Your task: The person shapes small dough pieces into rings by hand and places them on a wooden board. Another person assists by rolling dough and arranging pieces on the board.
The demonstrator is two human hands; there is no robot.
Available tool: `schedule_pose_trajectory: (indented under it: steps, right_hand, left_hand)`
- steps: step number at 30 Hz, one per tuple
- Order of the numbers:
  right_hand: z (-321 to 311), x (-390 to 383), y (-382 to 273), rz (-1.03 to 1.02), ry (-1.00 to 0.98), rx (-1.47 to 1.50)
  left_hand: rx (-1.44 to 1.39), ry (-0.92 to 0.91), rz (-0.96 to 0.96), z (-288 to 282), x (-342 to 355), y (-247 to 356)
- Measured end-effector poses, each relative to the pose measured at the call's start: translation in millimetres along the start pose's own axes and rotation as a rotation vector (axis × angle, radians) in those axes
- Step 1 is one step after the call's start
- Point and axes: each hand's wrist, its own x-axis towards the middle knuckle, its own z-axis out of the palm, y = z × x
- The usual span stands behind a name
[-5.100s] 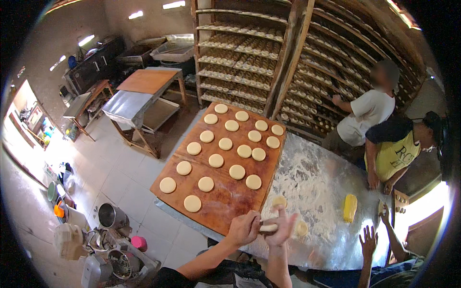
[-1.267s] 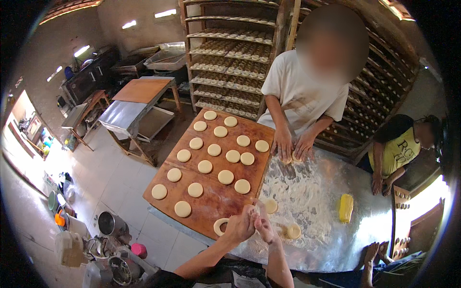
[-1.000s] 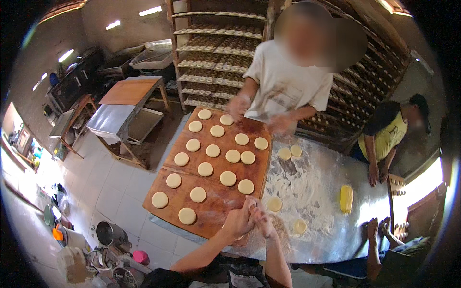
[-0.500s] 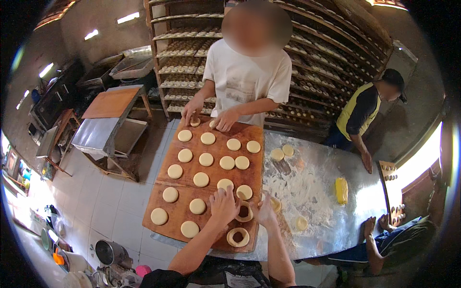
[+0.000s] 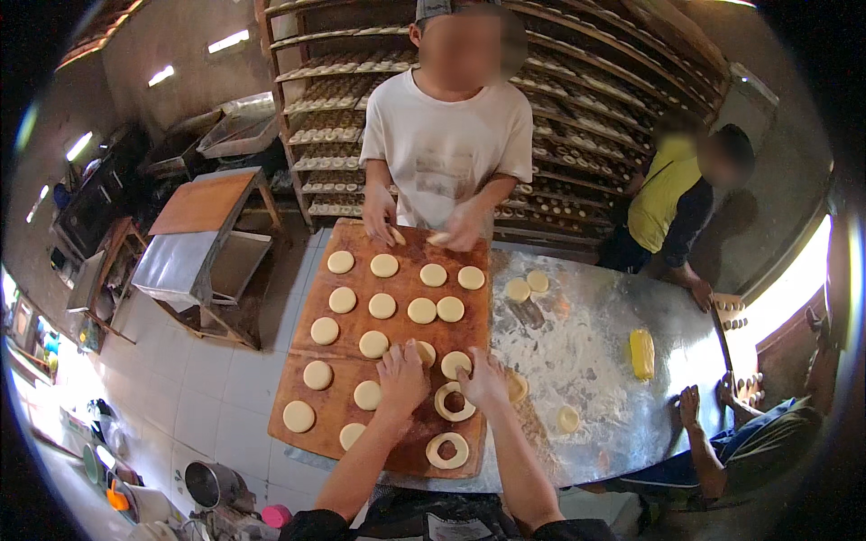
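Observation:
Round flat dough discs (image 5: 382, 306) lie spread over a brown wooden board (image 5: 361, 236). My left hand (image 5: 402, 377) reaches over the board's middle, fingers apart, partly covering one dough disc (image 5: 425, 353). To its right my right hand (image 5: 484, 377) hovers at the board's edge, thumb and fingers apart, the thumb beside another dough disc (image 5: 456, 364). Just below that disc sits a dough ring (image 5: 440, 402) with a hole in its middle, and a second dough ring (image 5: 447, 463) lies nearer me. A piece of dough (image 5: 517, 387) shows partly behind my right hand.
A floured metal table (image 5: 595, 361) extends right, bearing loose dough discs (image 5: 568, 418) and a yellow block-shaped package (image 5: 641, 354). Across the board a person (image 5: 446, 135) handles dough. Two more people stand at the right, beside another tray (image 5: 744, 361). Tall racks (image 5: 334, 108) of dough rise behind.
My right hand has moved left and up, from beyond the board's edge to the disc above the ring. My left hand has shifted slightly left, uncovering the upper ring. The person opposite has straightened up.

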Motion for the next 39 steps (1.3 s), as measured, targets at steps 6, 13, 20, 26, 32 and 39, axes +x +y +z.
schedule_pose_trajectory:
  steps: [6, 13, 20, 26, 32, 39]
  right_hand:
    - [11, 45, 5, -0.256, -0.245, 0.088]
    - [-41, 40, 162, -0.046, 0.033, 0.719]
    - [-115, 9, 315, 0.135, 0.235, 0.294]
    - [-132, -11, 345, 0.204, 0.337, -0.142]
    - [-141, -5, 344, 0.039, 0.093, -0.044]
    - [-163, -14, 311, -0.237, -0.147, 0.845]
  left_hand:
    - [-0.143, -0.114, 0.095, 21, 33, -9]
    - [-0.585, -0.086, 0.372, -3, 48, 63]
    - [-0.838, -0.641, 0.347, 49, 36, 218]
    - [-0.403, -0.420, 0.573, 114, -7, 246]
    - [-0.240, -0.211, 0.465, 107, -31, 265]
    - [-0.987, -0.609, -0.025, 65, -33, 305]
